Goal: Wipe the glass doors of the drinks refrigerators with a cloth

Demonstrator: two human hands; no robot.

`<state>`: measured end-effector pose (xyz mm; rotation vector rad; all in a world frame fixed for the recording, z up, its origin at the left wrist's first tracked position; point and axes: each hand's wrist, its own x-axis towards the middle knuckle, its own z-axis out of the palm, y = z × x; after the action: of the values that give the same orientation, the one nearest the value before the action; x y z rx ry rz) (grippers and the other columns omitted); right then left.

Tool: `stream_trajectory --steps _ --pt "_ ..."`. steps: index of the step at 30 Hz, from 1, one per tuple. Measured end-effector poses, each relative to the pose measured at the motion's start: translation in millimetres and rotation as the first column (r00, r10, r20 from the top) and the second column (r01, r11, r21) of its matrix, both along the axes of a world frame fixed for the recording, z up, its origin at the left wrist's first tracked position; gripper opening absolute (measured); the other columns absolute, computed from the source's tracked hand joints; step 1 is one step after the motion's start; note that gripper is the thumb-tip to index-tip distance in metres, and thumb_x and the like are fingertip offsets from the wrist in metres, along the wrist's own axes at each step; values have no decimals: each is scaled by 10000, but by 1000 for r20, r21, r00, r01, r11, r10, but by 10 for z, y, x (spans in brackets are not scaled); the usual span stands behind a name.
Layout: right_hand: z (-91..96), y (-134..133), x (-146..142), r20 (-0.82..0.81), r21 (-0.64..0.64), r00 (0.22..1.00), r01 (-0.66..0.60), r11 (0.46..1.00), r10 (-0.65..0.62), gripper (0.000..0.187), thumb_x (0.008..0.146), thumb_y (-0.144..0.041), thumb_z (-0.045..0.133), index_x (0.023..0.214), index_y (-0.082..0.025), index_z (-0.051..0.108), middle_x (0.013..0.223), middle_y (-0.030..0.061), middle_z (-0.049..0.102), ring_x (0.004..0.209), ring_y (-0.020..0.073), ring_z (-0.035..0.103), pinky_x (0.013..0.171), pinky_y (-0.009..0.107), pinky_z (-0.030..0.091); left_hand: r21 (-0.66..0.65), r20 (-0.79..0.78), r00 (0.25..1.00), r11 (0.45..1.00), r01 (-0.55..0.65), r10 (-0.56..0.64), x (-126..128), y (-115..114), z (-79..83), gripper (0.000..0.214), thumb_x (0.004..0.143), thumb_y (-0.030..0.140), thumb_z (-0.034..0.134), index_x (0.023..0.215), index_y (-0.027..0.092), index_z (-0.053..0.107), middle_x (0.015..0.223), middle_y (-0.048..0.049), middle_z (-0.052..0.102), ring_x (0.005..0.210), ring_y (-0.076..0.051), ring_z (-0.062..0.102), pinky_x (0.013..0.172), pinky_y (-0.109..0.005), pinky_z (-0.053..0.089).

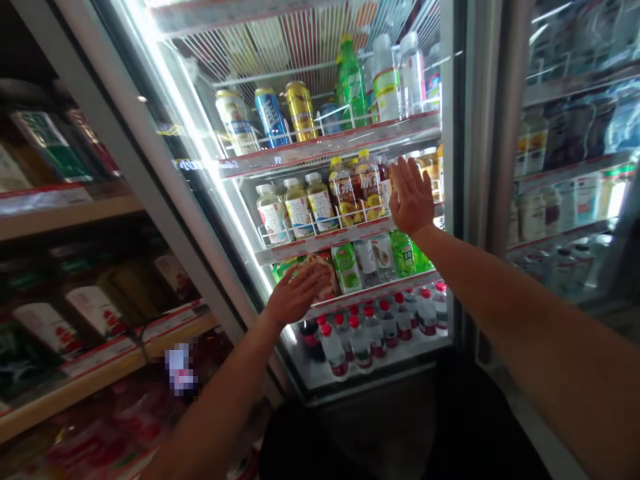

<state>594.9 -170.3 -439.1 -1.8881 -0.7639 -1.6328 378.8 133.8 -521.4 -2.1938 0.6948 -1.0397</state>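
Observation:
I face a lit drinks fridge with its shelf rail (330, 238) running across the middle. My left hand (296, 293) reaches to the third shelf, its fingers stretched out over a bottle with a reddish label (325, 270); no grip shows. My right hand (411, 197) is raised flat, fingers together, in front of the second shelf's right end, beside orange-labelled tea bottles (370, 187). Pale-labelled bottles (297, 208) stand to the left on that shelf. Green bottles (404, 253) stand on the third shelf between my hands.
The fridge's glass door (150, 167) stands swung out to the left. Cans (271, 117) and a tall green bottle (353, 83) fill the top shelf, red-capped water bottles (375, 328) the bottom. A second fridge (575, 167) stands closed at right. Wooden shelves of packaged goods (95, 310) lie left.

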Motion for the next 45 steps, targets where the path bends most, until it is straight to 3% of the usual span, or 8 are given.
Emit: stream_trajectory --steps 9,14,17,24,31,39,45 --pt "-1 2 -7 -17 0 1000 -5 1000 5 624 975 -257 304 1598 -227 274 1627 30 311 1537 229 200 1262 523 184 -123 248 969 992 27 5 97 27 768 528 967 228 488 1492 247 437 1537 -55 477 1528 -211 220 1273 -463 30" --pt "6 0 -25 -22 6 1000 -14 1000 14 621 972 -260 306 1592 -224 287 1624 34 320 1536 228 203 1259 516 186 -315 258 959 949 -27 113 125 29 1233 592 901 212 499 1490 222 440 1596 -76 383 1541 -250 182 1264 -513 5" --pt "11 -1 -43 -27 4 1000 -10 1000 10 622 972 -258 299 1592 -215 279 1627 37 315 1536 227 198 1256 519 186 -361 262 950 930 -64 167 120 14 1442 615 886 224 500 1497 189 437 1612 -85 351 1540 -268 183 1260 -527 15" --pt "20 -5 -57 -55 -11 998 -20 1000 19 643 967 -256 292 1607 -227 238 1634 34 294 1539 245 187 1250 549 183 -358 311 931 931 -72 192 140 30 1774 664 862 197 549 1510 140 416 1628 -88 312 1528 -297 183 1240 -574 82" --pt "8 -6 -19 -21 -10 1000 8 1000 -9 641 968 -259 293 1607 -238 243 1629 16 303 1537 226 195 1251 523 212 -339 280 947 939 -53 155 180 120 2124 701 872 138 567 1525 51 329 1659 -118 200 1524 -331 94 1219 -621 8" --pt "5 -10 -5 -47 -21 998 -32 999 31 659 971 -245 312 1619 -231 192 1645 17 265 1546 242 156 1266 535 178 -451 239 948 888 -85 212 277 182 2535 706 903 111 556 1522 -27 244 1651 -201 115 1505 -425 23 1158 -699 -58" --pt "11 -10 -17 -36 -18 999 14 1000 -15 651 977 -247 295 1619 -265 185 1633 1 291 1539 222 185 1258 537 199 -487 247 934 866 -111 258 338 123 2710 734 889 85 553 1513 -69 198 1648 -212 86 1506 -409 4 1210 -617 -19"
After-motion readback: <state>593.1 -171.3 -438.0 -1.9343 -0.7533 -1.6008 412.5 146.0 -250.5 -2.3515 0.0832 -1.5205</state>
